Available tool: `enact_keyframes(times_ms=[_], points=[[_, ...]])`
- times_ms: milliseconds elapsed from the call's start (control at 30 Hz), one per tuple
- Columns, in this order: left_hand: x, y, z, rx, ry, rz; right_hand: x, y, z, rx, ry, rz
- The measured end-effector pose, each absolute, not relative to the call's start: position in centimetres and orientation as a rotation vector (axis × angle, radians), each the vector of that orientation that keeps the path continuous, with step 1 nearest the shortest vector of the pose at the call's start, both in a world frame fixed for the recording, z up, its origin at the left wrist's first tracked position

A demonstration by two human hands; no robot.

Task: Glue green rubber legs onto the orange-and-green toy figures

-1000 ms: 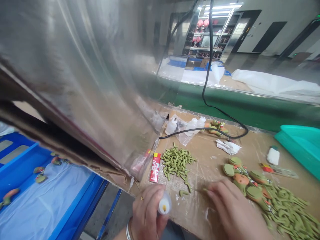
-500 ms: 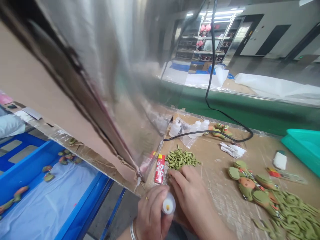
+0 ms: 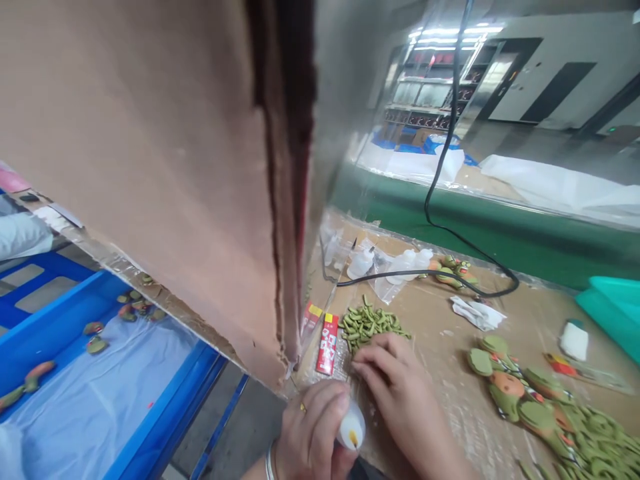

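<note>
My left hand is wrapped round a small translucent squeeze bottle, whose yellowish tip points toward me. Close on its right, my right hand has its thumb and fingers drawn together at the near edge of a heap of small curved green pieces. Whatever is between those fingertips is hidden. A red-and-white packet lies just left of the heap. Further right are several green-and-orange frog-like figures, beside a larger pile of green pieces.
A cardboard panel stands upright on the left. Behind the heap lie white squeeze bottles, a black cable and crumpled tissue. A teal tray sits at the right, a blue bin with more figures at the lower left.
The view has shifted, so the cardboard panel covers more of it. The squeeze bottle in my left hand has tilted its tip further toward me. My right hand stays by the heap, fingers more curled.
</note>
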State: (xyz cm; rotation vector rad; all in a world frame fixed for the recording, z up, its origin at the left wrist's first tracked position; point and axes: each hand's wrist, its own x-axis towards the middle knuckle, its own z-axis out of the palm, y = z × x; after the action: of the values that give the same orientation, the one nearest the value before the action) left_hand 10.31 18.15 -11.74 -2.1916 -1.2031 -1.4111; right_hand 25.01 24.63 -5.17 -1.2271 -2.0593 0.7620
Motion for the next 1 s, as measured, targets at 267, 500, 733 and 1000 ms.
enact_keyframes(times_ms=[267,500,733,1000], points=[[10.4,18.0,-11.4,-2.182,-1.228,-1.407,25.1,26.4,-3.8,-1.358,-1.857,0.971],[10.5,18.1,-11.1,-2.168,-1.228,-1.385,22.4,27.7,-4.5,-1.522,-2.009,0.660],[10.5,18.2,-11.3,-2.129,-1.219,-1.419,25.6,27.6,-3.1,-1.384,-1.762,1.023],[10.6,18.0,-11.1,-2.150,-1.259,-1.399,24.0,27.3,-3.4,-1.462,-2.042,0.913]])
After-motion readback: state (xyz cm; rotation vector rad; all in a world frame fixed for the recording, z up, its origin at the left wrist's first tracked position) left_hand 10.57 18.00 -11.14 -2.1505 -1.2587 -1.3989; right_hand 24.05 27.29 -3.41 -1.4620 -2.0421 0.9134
